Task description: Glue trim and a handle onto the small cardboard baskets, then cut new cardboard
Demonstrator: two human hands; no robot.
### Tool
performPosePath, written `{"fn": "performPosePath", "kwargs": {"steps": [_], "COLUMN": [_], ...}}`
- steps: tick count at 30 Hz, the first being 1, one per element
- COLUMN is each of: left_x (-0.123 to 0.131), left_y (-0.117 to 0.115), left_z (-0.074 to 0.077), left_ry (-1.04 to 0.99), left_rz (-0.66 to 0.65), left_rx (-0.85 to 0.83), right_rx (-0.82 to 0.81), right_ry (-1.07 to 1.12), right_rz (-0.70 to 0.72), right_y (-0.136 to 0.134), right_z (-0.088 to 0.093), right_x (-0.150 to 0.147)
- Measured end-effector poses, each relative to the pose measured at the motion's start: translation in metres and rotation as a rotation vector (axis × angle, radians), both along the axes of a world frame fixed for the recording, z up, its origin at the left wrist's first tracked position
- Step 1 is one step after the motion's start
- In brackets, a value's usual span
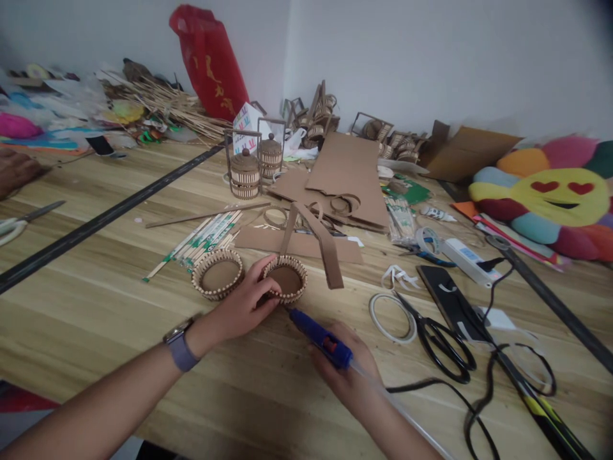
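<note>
My left hand (253, 297) grips the near left rim of a small round basket (297, 295) made of short upright sticks around a cardboard base. In my right hand (347, 364) is a blue hot glue gun (320, 337), its nozzle close to the basket's lower edge; a clear glue stick trails from its back. Whether the nozzle touches the basket I cannot tell. A second stick-walled basket (218, 295) stands just left of my left hand. Behind the held basket lies a bent cardboard strip (323, 239).
Bundled sticks (205, 236) lie behind the baskets, near two finished lidded baskets (245, 172) with handles. Cardboard sheets (345, 169) are stacked further back. To the right are a tape roll (375, 313), black scissors (443, 345) and a black cord (431, 384). Another person's hand (16, 171) rests at far left.
</note>
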State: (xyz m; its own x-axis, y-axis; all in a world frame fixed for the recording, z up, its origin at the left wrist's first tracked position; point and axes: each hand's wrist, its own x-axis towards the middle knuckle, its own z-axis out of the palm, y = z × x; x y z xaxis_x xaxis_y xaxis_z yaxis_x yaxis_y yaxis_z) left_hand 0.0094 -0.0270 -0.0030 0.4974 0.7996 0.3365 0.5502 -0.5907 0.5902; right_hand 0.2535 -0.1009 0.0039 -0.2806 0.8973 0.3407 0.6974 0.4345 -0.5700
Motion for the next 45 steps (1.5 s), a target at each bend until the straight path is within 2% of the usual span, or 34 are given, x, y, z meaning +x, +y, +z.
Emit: {"fn": "performPosePath", "kwargs": {"steps": [24, 36, 45], "left_x": [0.0000, 0.0002, 0.0002], "left_y": [0.0002, 0.0000, -0.0001], "left_z": [-0.0012, -0.0004, -0.0008], "left_ry": [-0.010, -0.002, 0.003], "left_rz": [-0.018, -0.015, -0.005], "left_rx": [-0.004, 0.001, 0.001], "right_rx": [0.003, 0.067, 0.062], "right_ry": [-0.068, -0.069, -0.161], "right_rz": [-0.022, -0.050, 0.016], "right_y": [0.0004, -0.0019, -0.0042], "right_z": [-0.0074, -0.0059, -0.0060], "right_x": [-0.0059, -0.0057, -0.0030]}}
